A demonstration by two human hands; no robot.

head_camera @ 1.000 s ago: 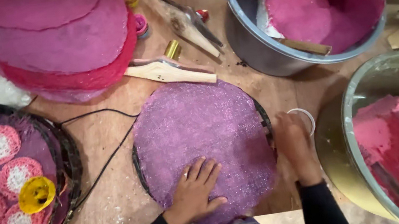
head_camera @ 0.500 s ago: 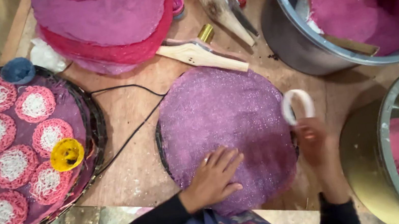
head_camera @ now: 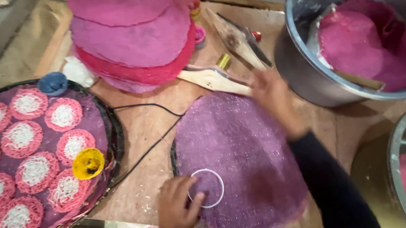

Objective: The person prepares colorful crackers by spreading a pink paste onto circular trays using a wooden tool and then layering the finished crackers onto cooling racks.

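A round purple lacy sheet (head_camera: 242, 150) lies on a dark round tray (head_camera: 173, 157) in front of me. My left hand (head_camera: 174, 214) rests at its near left edge, fingers pinching a thin white ring (head_camera: 205, 188) that lies flat on the sheet. Over the sheet's far right edge, my right hand (head_camera: 274, 100) is blurred by motion, close to a wooden spatula (head_camera: 211, 79). Nothing shows in that hand.
A stack of pink discs (head_camera: 134, 29) stands at the back. On the left, a tray (head_camera: 114, 136) carries several pink-and-white rosettes, a yellow cup (head_camera: 88, 163) and a blue cap (head_camera: 52, 82). Two steel bowls (head_camera: 308, 82) (head_camera: 398, 146) hold pink dough. A black cable (head_camera: 144, 106) crosses the board.
The white ring has passed from my right hand at the sheet's right edge to my left hand at its near left. My right hand has swung up to the far edge.
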